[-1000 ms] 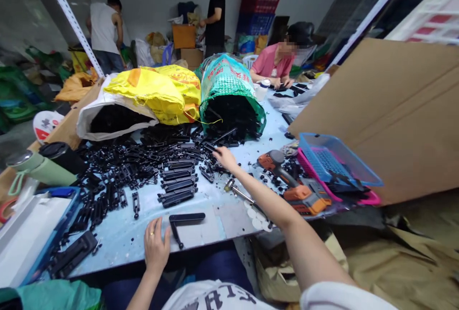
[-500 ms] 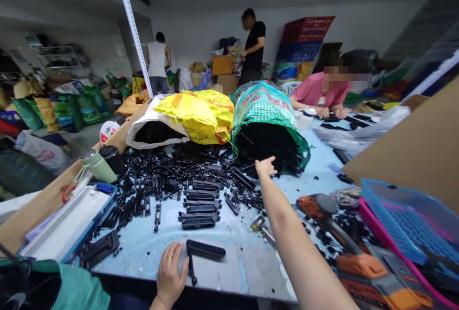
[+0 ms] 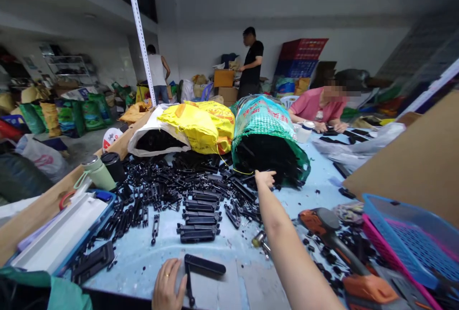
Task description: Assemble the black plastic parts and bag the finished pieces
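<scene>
Right hand (image 3: 266, 178) is parked at the green sack's (image 3: 267, 133) mouth, grip unclear; left's (image 3: 168, 283) fingers are kept loosely together beside the folded black part (image 3: 206, 265).

The plastic worktop (image 3: 150, 262) is pale blue; the piled small plastic parts (image 3: 154, 181), black; the woven sack (image 3: 263, 116), teal-green with red lettering; the plastic mesh basket (image 3: 423, 248), bright blue.
</scene>
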Tool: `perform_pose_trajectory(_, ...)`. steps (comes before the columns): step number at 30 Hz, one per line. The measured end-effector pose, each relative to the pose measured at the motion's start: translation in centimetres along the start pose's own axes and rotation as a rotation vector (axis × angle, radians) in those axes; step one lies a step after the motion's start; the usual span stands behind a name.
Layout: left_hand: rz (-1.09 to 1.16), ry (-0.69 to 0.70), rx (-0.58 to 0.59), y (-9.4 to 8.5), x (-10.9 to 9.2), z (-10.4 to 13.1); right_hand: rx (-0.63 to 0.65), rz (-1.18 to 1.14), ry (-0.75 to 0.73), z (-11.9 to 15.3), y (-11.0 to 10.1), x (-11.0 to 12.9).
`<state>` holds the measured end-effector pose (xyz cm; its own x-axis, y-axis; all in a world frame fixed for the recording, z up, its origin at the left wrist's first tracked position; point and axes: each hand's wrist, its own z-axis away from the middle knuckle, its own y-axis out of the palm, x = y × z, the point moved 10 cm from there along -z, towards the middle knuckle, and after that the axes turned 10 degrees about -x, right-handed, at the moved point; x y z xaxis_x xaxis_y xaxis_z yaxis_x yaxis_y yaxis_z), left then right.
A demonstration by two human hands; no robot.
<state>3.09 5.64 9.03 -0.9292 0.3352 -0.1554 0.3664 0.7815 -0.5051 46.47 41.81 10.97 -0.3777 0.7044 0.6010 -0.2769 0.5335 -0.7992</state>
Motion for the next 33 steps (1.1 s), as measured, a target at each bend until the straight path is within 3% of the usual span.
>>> perform_pose_trajectory(5, 0.0, 0.02, -0.001, 0.2, -0.2, 0.1, 0.062, -0.037, 0.082, -0.6, -0.2, -0.9)
perform_pose_trajectory(10, 0.03, -0.007, 0.017, -0.3, 0.0, -0.2, 0.013, -0.151, -0.003, 0.0, -3.4, -0.8)
perform_pose_trajectory(14, 0.034, -0.021, 0.119, 0.3, -0.9, -1.8, -0.038, -0.273, -0.242, 2.6, -6.9, 1.4)
perform_pose_trajectory(16, 0.086, 0.036, 0.273, 2.0, -2.7, -2.8, 0.006, -0.322, -0.463, 5.4, -8.2, 3.2)
perform_pose_trajectory(19, 0.202, 0.135, 0.586, 5.6, -5.8, -3.3, 0.219, -0.207, -0.904, 12.4, -8.7, 4.4)
perform_pose_trajectory(22, 0.204, 0.162, 0.849, 8.3, -6.8, -2.6, 0.421, 0.044, -1.238, 20.2, -8.9, 1.0)
perform_pose_trajectory(24, 0.185, 0.138, 0.919, 8.9, -6.2, -2.3, 0.531, 0.154, -1.402, 24.9, -9.5, -2.8)
perform_pose_trajectory(27, 0.213, 0.102, 0.932, 8.6, -5.3, -2.1, 0.747, 0.327, -1.56, 30.9, -9.5, -9.3)
perform_pose_trajectory(30, 0.287, 0.093, 0.927, 8.2, -5.6, -2.3, 0.854, 0.476, -1.659, 34.7, -8.7, -14.1)
perform_pose_trajectory(33, 0.316, 0.069, 0.946, 8.5, -6.4, -2.6, 0.84, 0.523, -1.661, 36.1, -7.6, -15.7)
